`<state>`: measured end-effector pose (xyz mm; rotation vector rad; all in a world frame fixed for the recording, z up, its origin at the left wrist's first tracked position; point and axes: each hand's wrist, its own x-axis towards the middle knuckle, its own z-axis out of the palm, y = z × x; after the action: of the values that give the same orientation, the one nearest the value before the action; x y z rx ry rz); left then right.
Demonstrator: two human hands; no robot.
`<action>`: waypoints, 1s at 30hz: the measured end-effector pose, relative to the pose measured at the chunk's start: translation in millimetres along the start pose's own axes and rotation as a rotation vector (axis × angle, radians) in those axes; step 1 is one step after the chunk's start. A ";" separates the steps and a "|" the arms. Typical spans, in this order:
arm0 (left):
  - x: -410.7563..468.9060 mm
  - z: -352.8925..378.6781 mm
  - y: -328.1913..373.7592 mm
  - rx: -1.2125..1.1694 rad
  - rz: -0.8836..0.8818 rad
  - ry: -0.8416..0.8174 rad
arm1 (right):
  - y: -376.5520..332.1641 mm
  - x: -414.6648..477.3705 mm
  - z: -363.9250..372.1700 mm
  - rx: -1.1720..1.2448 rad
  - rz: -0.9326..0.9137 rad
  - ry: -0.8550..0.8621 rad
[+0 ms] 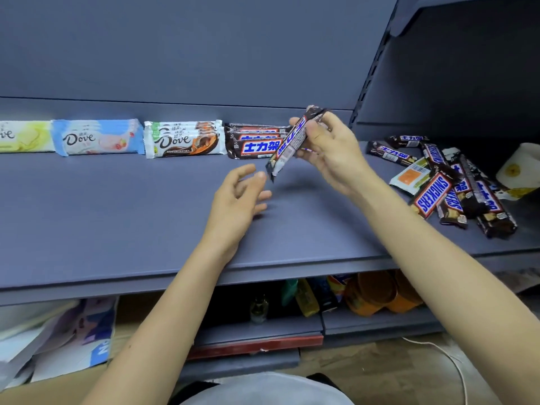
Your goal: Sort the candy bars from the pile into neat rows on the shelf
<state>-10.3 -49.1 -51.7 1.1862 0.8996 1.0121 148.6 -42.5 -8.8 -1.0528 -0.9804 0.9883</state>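
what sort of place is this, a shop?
Probably a shop or mock store: blue gondola shelf with slotted upright, Dove bars faced in rows, packaged goods underneath.

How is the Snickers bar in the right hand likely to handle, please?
Probably stiff: the Snickers bar juts straight though the right hand grips only its upper half. Its glossy wrapper may slip. Held by fingertips, likely light.

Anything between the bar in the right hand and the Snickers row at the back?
Nothing visible. The right hand holds the brown-wrapped, blue-lettered candy bar tilted at the right end of the row of matching brown bars. The open left hand is near the bar's lower end, on the near side.
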 end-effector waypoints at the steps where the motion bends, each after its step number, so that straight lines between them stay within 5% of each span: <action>1: 0.0 -1.3 3.4 -0.067 -0.028 -0.010 | 4.5 -4.8 5.7 0.073 0.010 -0.032; 7: 1.3 -13.8 10.4 -0.335 -0.009 0.131 | 28.7 -27.9 13.1 0.205 -0.001 -0.172; 13: 1.4 -26.6 8.1 -0.243 0.126 0.199 | 28.9 -36.9 6.1 -0.241 -0.023 -0.263; 18: -0.5 -30.7 6.9 -0.093 0.224 0.187 | 17.5 -36.0 11.4 -0.402 -0.079 -0.119; 22: -1.7 -26.1 4.1 -0.227 0.207 0.245 | 24.5 -35.1 27.5 -0.042 0.022 0.135; 26: 0.3 -16.4 0.3 -0.399 0.127 0.266 | 42.8 -46.9 48.7 0.174 0.182 0.093; 30: -3.7 -11.7 -2.1 -0.056 0.177 0.135 | 45.9 -38.1 56.3 0.215 0.124 0.159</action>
<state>-22.1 -49.4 -55.6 1.1764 0.8768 1.2647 77.9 -57.5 -47.7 -1.0031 -0.6694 1.0687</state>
